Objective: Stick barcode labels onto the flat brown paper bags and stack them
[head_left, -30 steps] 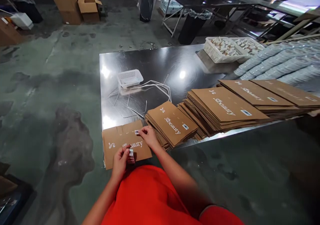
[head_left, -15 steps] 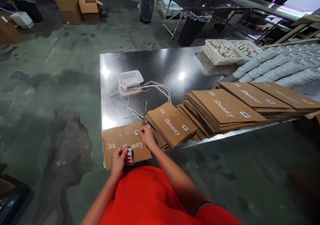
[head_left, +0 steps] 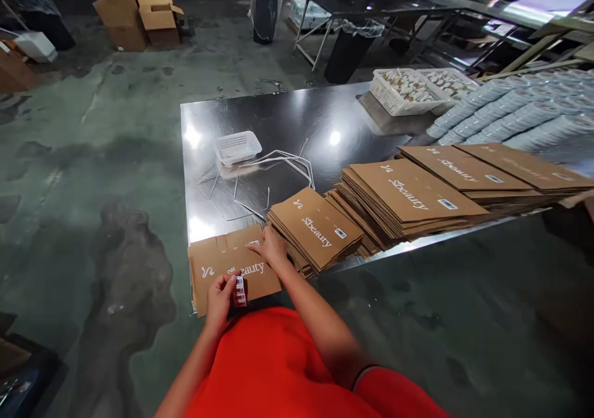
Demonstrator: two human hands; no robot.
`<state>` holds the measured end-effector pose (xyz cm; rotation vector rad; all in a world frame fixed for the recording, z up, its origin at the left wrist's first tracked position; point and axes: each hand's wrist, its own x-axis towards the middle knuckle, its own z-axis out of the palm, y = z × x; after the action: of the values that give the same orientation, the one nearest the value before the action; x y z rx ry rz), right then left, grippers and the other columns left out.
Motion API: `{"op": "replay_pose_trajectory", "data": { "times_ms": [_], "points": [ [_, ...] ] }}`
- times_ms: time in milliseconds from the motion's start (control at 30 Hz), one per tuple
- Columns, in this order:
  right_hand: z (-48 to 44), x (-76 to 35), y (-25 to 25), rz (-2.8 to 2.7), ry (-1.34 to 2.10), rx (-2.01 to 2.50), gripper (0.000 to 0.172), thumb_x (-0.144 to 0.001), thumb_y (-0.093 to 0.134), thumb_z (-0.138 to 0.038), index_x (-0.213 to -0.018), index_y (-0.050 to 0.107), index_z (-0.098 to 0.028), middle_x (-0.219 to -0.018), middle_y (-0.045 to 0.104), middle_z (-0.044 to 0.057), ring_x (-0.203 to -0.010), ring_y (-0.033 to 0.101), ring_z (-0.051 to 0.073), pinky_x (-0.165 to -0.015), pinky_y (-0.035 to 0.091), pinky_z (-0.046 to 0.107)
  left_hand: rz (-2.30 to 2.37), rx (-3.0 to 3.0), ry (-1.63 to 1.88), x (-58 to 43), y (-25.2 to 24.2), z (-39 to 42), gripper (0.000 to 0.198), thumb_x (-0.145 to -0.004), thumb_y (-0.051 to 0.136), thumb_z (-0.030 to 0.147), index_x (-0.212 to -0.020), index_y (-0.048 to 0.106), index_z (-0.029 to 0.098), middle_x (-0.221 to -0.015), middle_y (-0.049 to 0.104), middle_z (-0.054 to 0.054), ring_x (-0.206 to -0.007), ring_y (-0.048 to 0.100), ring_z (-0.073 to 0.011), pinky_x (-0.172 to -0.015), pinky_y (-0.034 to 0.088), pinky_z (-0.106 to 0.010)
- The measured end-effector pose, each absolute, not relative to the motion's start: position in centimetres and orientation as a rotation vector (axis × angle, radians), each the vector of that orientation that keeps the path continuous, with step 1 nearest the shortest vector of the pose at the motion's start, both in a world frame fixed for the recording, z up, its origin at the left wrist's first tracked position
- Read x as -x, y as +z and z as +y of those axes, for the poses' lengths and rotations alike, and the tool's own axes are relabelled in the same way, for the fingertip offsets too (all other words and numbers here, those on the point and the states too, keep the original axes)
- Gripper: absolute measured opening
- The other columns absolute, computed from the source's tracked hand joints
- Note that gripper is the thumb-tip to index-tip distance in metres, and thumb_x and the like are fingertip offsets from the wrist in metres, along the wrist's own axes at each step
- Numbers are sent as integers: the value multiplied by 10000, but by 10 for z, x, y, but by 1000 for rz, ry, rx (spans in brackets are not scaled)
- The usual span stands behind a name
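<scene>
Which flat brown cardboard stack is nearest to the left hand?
The leftmost brown cardboard stack on the shiny metal table: the left hand is over it; the other stacks lie farther right.

A small white basket (head_left: 241, 156) sits near bent white strips (head_left: 250, 210); cardboard boxes (head_left: 160, 20) stand on the floor (head_left: 134, 111).

The floor (head_left: 69, 176) is grayish green, with a big dark patch (head_left: 132, 269) at eight o'clock. Bright spots of light shine on the metal table (head_left: 278, 117). A black bin (head_left: 265, 20) stands near twelve o'clock, a dark table (head_left: 371, 3) at one.
</scene>
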<state>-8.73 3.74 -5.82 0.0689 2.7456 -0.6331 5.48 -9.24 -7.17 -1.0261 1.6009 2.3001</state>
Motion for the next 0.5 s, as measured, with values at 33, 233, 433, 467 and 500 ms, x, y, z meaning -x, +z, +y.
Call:
{"op": "replay_pose_trajectory", "data": {
  "times_ms": [33,233,433,467,500],
  "points": [
    [41,89,-63,2726,-721,-66,367,-678,711,-408,-897,522,-183,-783,593,25,-690,540,173,-580,313,248,1589,1023,2306,-54,-72,-91,415,-628,741,499,-683,560,129,-1119,653,-114,-559,590,-104,-565,525,-289],
    [60,90,-78,2677,-1127,59,213,-730,592,-240,-916,505,-185,-588,468,-65,-575,462,136,-569,298,229,1612,1018,2295,-54,-62,-87,479,-573,744,547,-778,605,137,-906,675,-78,-532,573,-122,-466,488,-269],
    [65,55,-66,2861,-1016,16,309,-854,473,-274,-1131,507,-141,-820,595,45,-788,565,188,-695,390,275,2337,1179,2049,-67,-57,-126,400,-634,657,564,-649,623,166,-1100,648,-129,-1100,560,-316,-894,452,-404],
    [63,49,-64,2871,-926,20,319,-854,487,-285,-1139,519,-144,-908,602,77,-845,570,201,-716,399,283,2469,1201,1962,-67,-61,-134,409,-632,646,577,-581,594,175,-1085,653,-130,-1216,472,-337,-976,386,-416],
    [60,44,-61,2869,-833,31,310,-852,501,-292,-1123,543,-149,-977,594,103,-891,568,216,-736,406,292,2530,1204,1898,-67,-67,-140,428,-621,637,599,-536,567,185,-1006,673,-128,-1275,408,-348,-1022,332,-428]
  ]
}}
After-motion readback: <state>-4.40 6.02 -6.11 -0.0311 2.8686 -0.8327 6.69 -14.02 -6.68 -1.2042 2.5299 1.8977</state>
